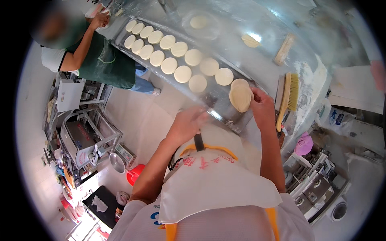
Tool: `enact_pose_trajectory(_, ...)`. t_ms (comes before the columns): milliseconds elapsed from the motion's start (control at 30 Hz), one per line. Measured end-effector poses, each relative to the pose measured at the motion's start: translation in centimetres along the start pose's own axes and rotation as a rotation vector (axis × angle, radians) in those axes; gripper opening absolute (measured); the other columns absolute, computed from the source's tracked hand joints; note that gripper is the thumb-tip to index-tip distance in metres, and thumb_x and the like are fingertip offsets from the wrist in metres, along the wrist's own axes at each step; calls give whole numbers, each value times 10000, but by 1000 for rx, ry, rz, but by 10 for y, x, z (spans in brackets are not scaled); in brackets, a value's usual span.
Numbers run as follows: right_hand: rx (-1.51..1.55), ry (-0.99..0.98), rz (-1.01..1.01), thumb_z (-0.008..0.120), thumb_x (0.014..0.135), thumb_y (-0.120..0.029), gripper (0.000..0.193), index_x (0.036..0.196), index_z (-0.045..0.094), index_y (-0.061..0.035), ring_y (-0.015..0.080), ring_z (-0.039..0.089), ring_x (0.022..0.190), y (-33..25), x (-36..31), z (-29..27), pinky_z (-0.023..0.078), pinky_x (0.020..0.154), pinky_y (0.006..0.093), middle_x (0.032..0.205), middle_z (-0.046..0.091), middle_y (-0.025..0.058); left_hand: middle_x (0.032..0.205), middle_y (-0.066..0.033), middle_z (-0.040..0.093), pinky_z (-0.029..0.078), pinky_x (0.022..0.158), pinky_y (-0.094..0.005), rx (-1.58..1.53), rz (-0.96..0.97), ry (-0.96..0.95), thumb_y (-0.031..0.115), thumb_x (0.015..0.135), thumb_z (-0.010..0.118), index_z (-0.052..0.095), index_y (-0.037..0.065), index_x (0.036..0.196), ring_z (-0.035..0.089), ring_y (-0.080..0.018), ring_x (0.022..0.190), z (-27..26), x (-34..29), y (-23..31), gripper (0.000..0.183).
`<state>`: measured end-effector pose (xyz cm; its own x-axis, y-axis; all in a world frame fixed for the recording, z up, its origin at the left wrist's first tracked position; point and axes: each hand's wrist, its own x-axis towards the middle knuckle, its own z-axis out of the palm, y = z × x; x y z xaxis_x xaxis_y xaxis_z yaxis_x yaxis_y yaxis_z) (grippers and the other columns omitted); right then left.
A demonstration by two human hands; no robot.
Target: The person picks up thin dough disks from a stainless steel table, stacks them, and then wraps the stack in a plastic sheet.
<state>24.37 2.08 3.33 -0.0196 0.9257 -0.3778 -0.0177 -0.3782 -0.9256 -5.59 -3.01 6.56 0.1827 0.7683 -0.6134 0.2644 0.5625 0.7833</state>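
Dough disc: we saw a flat round disc (240,96) of pale dough held up at the near end of the tray, its face ridged with faint lines.
Right hand: our right hand (261,105) gripped the disc by its right edge, fingers curled around it, thumb side toward the tray.
Left hand: our left hand (189,120) hovered just left of the disc over the table edge; it was blurred, so we could not tell how far it was open or whether it held anything.
Tray: a long metal tray (219,98) ran diagonally across the table, carrying two rows of dough rounds (183,74); the nearest rounds lay just beside the held disc.
Table: the table (257,60) was steel and dusted with flour; two more dough pieces, one (198,21) and another (250,40), lay apart beyond the tray.
Brushes: a straw-bristled brush (290,94) lay just right of our right hand, and a second brush (284,49) lay farther off on the table.
Apron: a white apron (213,180) with orange straps filled the lower middle.
Other person: someone in a green apron (105,60) stood at the far end of the tray, one hand (100,19) raised to the table there.
Floor: machines (86,138) and a red bucket (134,174) stood on the floor at left.
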Motion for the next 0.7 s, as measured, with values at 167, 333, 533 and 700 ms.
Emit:
enact_pose_trajectory(167, -112, 147, -68, 757, 987, -123, 356, 1312, 741, 22, 130, 719, 1053, 18, 13, -26, 562, 940, 293, 1159, 792, 81, 1121, -87, 755, 629, 866, -337, 158, 53, -68, 395, 1120, 639, 700, 12, 1324, 730, -179, 1057, 3, 31, -32, 438)
enact_pose_trajectory(333, -296, 140, -67, 787, 969, -152, 336, 1258, 762, 18, 145, 718, 1037, -16, 5, -4, 561, 935, 312, 1122, 796, 84, 1257, -146, 730, 598, 1000, -406, -308, -230, -144, 567, 1139, 508, 656, -18, 1374, 715, -248, 1163, 27, 76, -5, 648)
enact_pose_trajectory(533, 38, -115, 39, 826, 956, -176, 359, 1256, 761, 10, 122, 722, 1017, -49, 11, 41, 565, 927, 308, 1123, 800, 60, 1511, -182, 590, 494, 1173, -463, -1338, -154, -585, 600, 1152, 418, 463, -26, 1554, 606, -329, 1367, 37, 117, 27, 746)
enact_pose_trajectory(700, -232, -20, 104, 802, 962, -179, 362, 1225, 732, 60, 132, 727, 989, -28, 51, 60, 576, 886, 310, 1102, 796, 124, 1486, -139, 618, 473, 1178, -425, -992, -53, -529, 371, 1149, 568, 505, -36, 1539, 606, -262, 1361, 4, 141, 9, 567)
